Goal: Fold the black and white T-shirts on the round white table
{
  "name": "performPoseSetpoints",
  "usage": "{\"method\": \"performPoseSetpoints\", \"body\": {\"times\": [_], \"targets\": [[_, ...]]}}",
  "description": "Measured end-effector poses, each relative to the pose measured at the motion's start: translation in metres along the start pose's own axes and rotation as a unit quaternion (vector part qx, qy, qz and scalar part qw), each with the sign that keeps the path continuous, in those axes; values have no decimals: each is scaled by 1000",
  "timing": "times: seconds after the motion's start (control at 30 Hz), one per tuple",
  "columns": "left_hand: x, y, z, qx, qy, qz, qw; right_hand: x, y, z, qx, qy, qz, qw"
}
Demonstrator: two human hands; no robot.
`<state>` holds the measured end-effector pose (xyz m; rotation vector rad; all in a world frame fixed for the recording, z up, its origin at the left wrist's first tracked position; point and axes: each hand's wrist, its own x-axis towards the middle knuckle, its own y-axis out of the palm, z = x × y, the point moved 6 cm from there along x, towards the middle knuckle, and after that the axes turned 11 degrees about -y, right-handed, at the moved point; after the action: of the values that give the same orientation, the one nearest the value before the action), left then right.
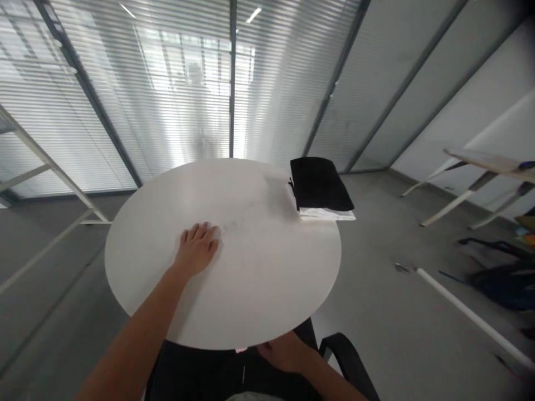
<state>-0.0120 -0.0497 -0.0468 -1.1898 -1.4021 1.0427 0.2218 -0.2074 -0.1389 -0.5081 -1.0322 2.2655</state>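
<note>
My left hand [196, 249] lies palm down on the white round table [251, 289], its fingers stretched out and holding nothing. Just below the table's near edge is my right hand [284, 352], over the dark seat or clothing at my lap. Its fingers are mostly hidden, so I cannot see whether they hold anything. A small pink bit [241, 350] shows close to that hand, too little of it visible to name. Toward the table's right edge sits a stack of folded cloth, a black piece [321, 184] on top of a white one [328, 214].
A black chair armrest [343, 356] rises at the lower right. White metal framing [50, 161] stands left of the table. Blinds behind glass [276, 83] line the far side. To the right are another table [493, 162], a white pole [468, 312] and dark items on the floor.
</note>
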Motion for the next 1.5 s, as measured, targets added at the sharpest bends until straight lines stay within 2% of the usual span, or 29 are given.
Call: {"method": "performPoseSetpoints", "body": {"times": [0.07,0.13,0.2,0.27,0.3,0.33,0.4,0.43,0.47,0.5,0.53,0.57,0.63,0.7,0.77,0.83,0.93,1.0,1.07,1.13,1.2,1.3,1.37,1.43,1.5], "targets": [[1,1,1,5,2,-4,1000,-20,6,-3,7,34,103,994],[3,2,1,10,3,-7,1000,-39,-2,6,41,33,196,979],[3,2,1,13,4,-5,1000,-52,-31,23,84,1,227,970],[4,2,2,10,3,-4,1000,-60,-77,35,134,-15,222,966],[4,2,2,8,2,-3,1000,-61,-105,35,162,3,194,967],[4,2,2,5,0,-3,1000,-59,-138,29,183,31,135,973],[4,2,2,-1,-1,-2,1000,-53,-215,7,157,66,-62,983],[5,2,1,-3,-1,-3,1000,-51,-254,-8,103,85,-181,974],[5,1,1,-4,1,-4,1000,-51,-290,-23,22,109,-286,952],[5,0,1,-5,2,-6,1000,-49,-320,-38,-72,140,-370,916],[5,-1,0,-5,2,-7,1000,-45,-341,-51,-164,177,-412,878],[5,-2,0,-5,3,-7,1000,-36,-354,-64,-241,205,-418,852],[5,-4,-1,-4,3,-7,1000,-16,-365,-90,-323,264,-391,820],[4,-4,-1,-4,0,-5,1000,3,-362,-111,-332,289,-340,831],[3,-4,-1,-5,-2,-3,1000,15,-357,-120,-320,280,-319,847],[3,-5,-1,-9,-4,-4,1000,17,-363,-121,-303,266,-344,848],[7,-9,1,-26,-19,-6,999,10,-392,-114,-260,252,-426,829],[14,-16,-2,-66,-32,6,997,8,-420,-99,-239,217,-492,808],[23,-30,-15,-150,-37,21,988,10,-447,-72,-226,163,-559,781],[31,-53,-38,-260,-31,20,965,20,-467,-36,-202,85,-604,766],[37,-82,-69,-345,-11,-1,938,37,-477,6,-168,3,-622,764],[43,-120,-111,-442,6,12,897,66,-473,64,-117,-81,-615,776],[45,-142,-123,-500,12,-9,866,84,-460,89,-78,-105,-583,802],[48,-158,-116,-540,-3,-53,840,99,-443,102,-36,-110,-541,833],[50,-168,-97,-540,-33,-107,834,110,-426,107,2,-110,-497,861]]}}
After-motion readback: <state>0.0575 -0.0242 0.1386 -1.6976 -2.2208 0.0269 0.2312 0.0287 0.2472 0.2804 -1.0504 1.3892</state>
